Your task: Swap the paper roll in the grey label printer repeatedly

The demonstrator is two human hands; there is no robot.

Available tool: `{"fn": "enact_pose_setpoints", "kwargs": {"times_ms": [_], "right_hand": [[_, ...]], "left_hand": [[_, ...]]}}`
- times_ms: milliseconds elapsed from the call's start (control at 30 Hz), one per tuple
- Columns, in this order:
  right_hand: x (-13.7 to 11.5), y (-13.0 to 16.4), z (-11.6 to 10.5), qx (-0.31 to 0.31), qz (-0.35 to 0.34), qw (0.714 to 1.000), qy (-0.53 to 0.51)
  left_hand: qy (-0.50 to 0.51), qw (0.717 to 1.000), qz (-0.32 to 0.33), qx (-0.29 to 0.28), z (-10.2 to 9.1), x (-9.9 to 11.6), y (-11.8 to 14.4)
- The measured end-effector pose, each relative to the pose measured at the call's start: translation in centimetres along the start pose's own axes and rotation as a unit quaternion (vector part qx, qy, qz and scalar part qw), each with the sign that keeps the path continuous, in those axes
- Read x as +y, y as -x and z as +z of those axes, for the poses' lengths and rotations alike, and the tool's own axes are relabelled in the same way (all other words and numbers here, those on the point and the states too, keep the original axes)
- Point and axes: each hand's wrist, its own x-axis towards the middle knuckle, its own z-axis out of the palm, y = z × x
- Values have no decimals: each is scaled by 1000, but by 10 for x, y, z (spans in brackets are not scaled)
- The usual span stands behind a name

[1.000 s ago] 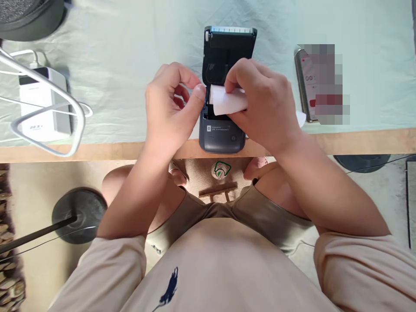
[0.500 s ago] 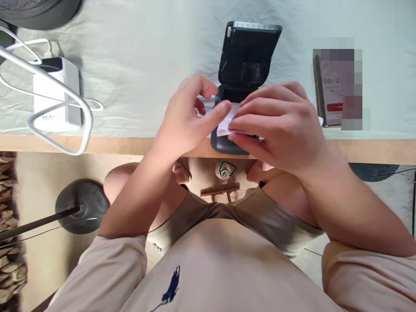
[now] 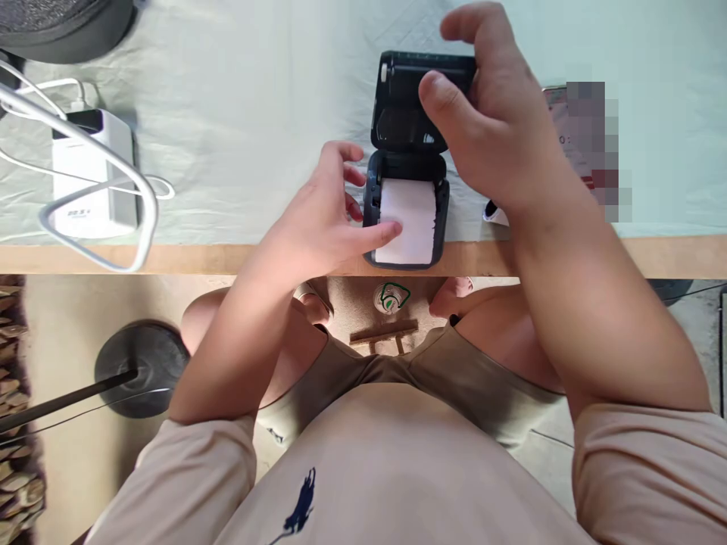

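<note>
A small black printer [image 3: 441, 227] stands at the table's front edge, its hinged lid [image 3: 403, 113] raised. A white paper roll [image 3: 409, 200] sits in its bay. My left hand [image 3: 323, 216] is at the printer's left side, open, with the thumb lying over the paper and the other fingers curved beside the casing. At the lid's right edge is my right hand [image 3: 494, 113], thumb and index finger spread apart. Its thumb overlaps the lid's inner face; whether it presses on it I cannot tell. The remaining right fingers are mostly hidden.
A phone [image 3: 568, 136], partly blurred out, lies to the right. Near my right wrist is a small white and dark object [image 3: 495, 213]. On the left stand a white power bank [image 3: 94, 182] with a white cable [image 3: 148, 219] and a black round object [image 3: 68, 30].
My right hand has left the paper and moved up to the lid. The paper now lies in the printer's bay. The lid looks slightly lower. My left hand stays beside the printer.
</note>
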Motion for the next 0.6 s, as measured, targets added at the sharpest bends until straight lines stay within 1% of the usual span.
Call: {"fn": "enact_pose_setpoints", "kwargs": {"times_ms": [67, 133, 200, 267, 333, 433, 533, 600], "right_hand": [[-13, 11, -2, 3, -16, 1000, 16], [-25, 27, -5, 7, -40, 999, 20], [-30, 40, -8, -6, -64, 998, 24], [-31, 46, -10, -27, -76, 996, 38], [-28, 46, -11, -50, -66, 995, 48], [-23, 37, -12, -78, -33, 996, 35], [-24, 30, -13, -114, -14, 993, 19], [-26, 27, -13, -140, -12, 990, 29]], "left_hand": [[-12, 1000, -24, 10, 0, 2, 3], [-15, 999, -45, 8, -1, 4, 6], [-19, 998, -60, 0, -2, 6, 7], [-31, 997, -68, -10, -2, 7, 6], [-54, 996, -69, -26, -3, 9, 5], [-104, 992, -59, -38, -3, 12, 4], [-140, 989, -34, -33, -3, 13, 2], [-154, 988, -19, -28, -3, 12, 0]]}}
